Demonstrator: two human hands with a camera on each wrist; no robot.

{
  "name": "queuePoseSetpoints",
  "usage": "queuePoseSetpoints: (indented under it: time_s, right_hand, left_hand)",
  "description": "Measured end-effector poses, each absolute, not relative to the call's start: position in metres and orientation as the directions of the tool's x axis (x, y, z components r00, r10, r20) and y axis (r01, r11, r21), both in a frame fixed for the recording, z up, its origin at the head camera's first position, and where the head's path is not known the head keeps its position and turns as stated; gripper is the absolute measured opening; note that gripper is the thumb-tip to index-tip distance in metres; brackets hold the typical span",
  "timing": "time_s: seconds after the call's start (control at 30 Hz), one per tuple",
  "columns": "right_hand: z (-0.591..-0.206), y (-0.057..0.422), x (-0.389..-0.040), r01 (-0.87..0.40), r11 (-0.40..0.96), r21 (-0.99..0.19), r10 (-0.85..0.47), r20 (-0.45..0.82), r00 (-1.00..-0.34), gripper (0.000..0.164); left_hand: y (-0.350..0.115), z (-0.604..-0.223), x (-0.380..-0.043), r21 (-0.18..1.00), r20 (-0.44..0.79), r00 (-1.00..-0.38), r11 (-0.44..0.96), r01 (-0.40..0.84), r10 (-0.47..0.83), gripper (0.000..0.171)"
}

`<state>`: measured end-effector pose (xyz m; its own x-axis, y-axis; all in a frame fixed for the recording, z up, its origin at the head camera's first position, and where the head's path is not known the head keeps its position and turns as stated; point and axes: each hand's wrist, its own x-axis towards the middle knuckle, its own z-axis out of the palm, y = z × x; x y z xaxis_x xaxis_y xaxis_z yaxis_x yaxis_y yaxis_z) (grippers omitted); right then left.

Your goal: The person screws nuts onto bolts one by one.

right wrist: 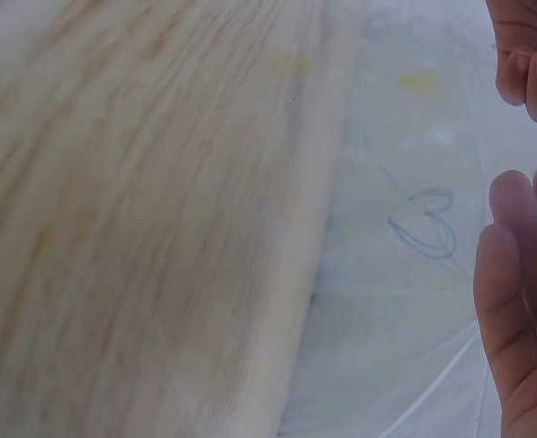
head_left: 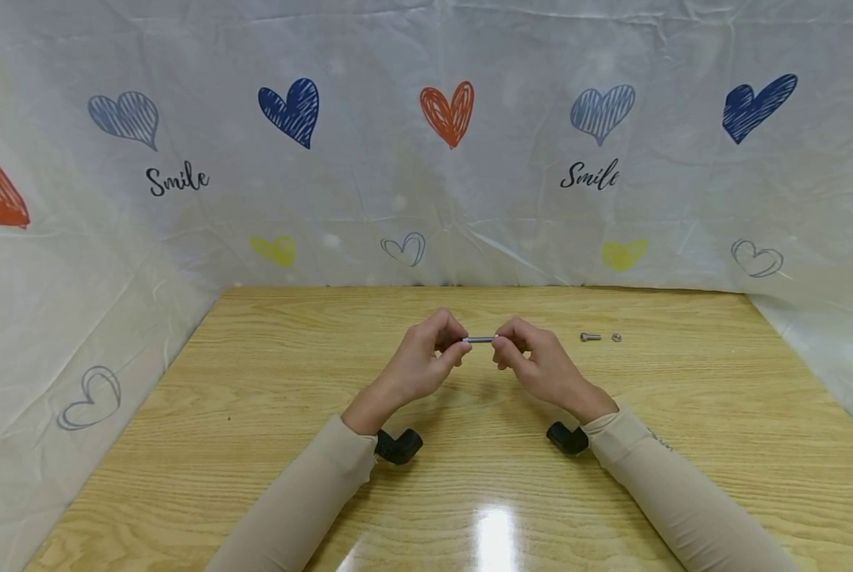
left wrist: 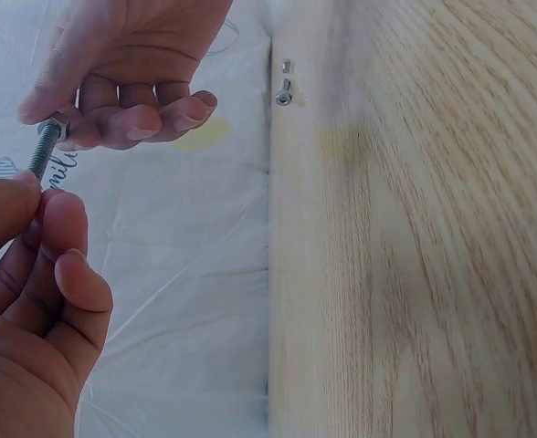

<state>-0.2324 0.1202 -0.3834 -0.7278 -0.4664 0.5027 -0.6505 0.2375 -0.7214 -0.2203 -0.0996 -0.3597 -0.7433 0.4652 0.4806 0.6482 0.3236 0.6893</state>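
A threaded metal bolt point(head_left: 480, 339) is held level above the table, spanning the gap between both hands. My left hand point(head_left: 419, 361) pinches one end of it between thumb and fingers. At the other end, my right hand point(head_left: 543, 364) pinches a hex nut point(left wrist: 61, 127) with thumb and forefinger. In the left wrist view the bolt's thread point(left wrist: 43, 153) runs up to the nut, its head hidden in the left fingers. The right wrist view shows only parts of both hands, with bolt and nut out of sight.
On the wooden table point(head_left: 269, 357), right of the hands, lie a second bolt point(head_left: 591, 337) and a loose nut point(head_left: 616, 338). Behind the table hangs a white sheet point(head_left: 369, 183) printed with hearts. A black angular piece point(head_left: 399, 447) shows at the left wrist, another point(head_left: 566, 438) at the right.
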Motion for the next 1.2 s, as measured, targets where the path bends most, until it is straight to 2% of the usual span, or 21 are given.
queuePoseSetpoints:
  time_s: [0.2,0.37,0.43,0.83,1.07,1.2]
  right_hand:
    - [-0.382,0.123,-0.232,-0.643,0.255,-0.723,-0.451,0.499,-0.740,0.008]
    - [-0.382,0.123,-0.232,-0.648,0.252,-0.719,-0.441,0.511,-0.738,0.031]
    - [-0.382,0.122,-0.232,-0.665,0.228,-0.711,-0.452,0.528,-0.719,0.034]
    - [-0.363,0.116,-0.218,-0.710,0.194,-0.676,-0.487,0.562,-0.668,0.020]
    - [-0.379,0.119,-0.230,-0.665,0.223,-0.713,-0.469,0.519,-0.715,0.016]
    - [-0.383,0.121,-0.234,-0.664,0.222,-0.714,-0.471,0.518,-0.714,0.010]
  left_hand:
    - [-0.100,-0.360,-0.220,0.690,0.483,-0.739,0.315,0.652,0.471,0.007]
    - [-0.100,-0.361,-0.220,0.684,0.483,-0.734,0.318,0.657,0.478,0.009]
    - [-0.100,-0.361,-0.220,0.681,0.485,-0.733,0.320,0.659,0.477,0.009]
    - [-0.100,-0.361,-0.222,0.683,0.481,-0.737,0.324,0.655,0.475,0.011]
    - [-0.100,-0.360,-0.222,0.692,0.473,-0.743,0.322,0.646,0.474,0.011]
    - [-0.100,-0.360,-0.221,0.695,0.467,-0.749,0.328,0.639,0.470,0.009]
